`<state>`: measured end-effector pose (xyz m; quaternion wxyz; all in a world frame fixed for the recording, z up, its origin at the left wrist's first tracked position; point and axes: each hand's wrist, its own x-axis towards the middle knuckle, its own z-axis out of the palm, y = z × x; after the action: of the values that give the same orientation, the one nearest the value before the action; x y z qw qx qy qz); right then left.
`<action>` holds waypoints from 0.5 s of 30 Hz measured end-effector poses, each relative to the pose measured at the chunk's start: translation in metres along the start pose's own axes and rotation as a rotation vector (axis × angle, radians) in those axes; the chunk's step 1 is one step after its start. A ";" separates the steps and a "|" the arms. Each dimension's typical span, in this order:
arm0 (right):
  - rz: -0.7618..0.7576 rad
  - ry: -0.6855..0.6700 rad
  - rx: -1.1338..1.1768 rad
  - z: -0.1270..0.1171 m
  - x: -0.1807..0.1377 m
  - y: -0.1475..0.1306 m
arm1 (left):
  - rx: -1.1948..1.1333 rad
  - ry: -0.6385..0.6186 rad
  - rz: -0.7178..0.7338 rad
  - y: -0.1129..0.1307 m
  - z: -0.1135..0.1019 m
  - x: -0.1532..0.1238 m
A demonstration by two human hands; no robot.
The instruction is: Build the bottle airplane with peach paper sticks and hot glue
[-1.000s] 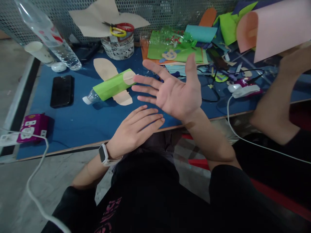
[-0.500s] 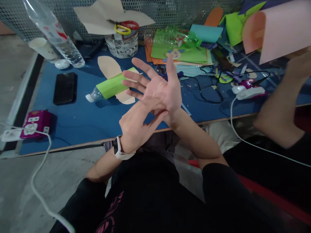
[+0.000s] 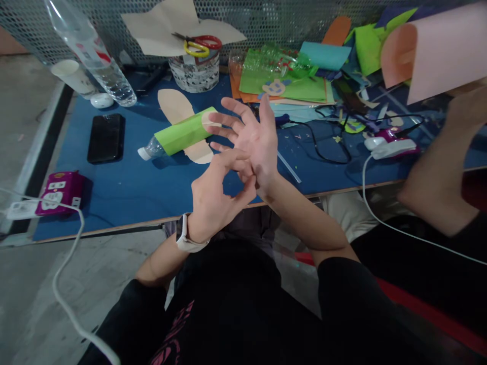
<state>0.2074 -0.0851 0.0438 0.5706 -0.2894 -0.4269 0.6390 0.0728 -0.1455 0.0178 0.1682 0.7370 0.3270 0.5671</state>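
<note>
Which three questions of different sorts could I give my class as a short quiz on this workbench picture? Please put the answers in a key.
1. True or false: a watch is worn on the person's left wrist.
2. Choose one. The paper wrapped around the white-capped bottle is: a) pink, b) green, c) orange.
3. Which hand shows its palm to the camera with fingers spread, and where is the other hand?

Key
1. True.
2. b: the green paper covers much of the bottle.
3. The right hand; the left hand has its fingertips at the heel of the right palm, near the wrist.
</note>
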 end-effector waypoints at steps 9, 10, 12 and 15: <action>0.008 0.080 -0.157 0.006 0.002 -0.001 | -0.323 -0.072 -0.097 0.013 -0.015 -0.002; -0.006 0.080 -0.146 0.005 0.001 0.000 | -0.373 -0.066 -0.098 0.013 -0.019 -0.004; -0.033 0.076 -0.148 0.003 -0.001 0.000 | -0.504 -0.094 -0.114 0.012 -0.028 -0.009; -0.069 0.090 -0.208 -0.002 -0.005 0.003 | -0.607 -0.191 -0.195 0.008 -0.042 -0.020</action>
<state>0.2082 -0.0892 0.0395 0.5777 -0.3605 -0.4748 0.5575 0.0323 -0.1703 0.0206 0.4636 0.6682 0.1950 0.5483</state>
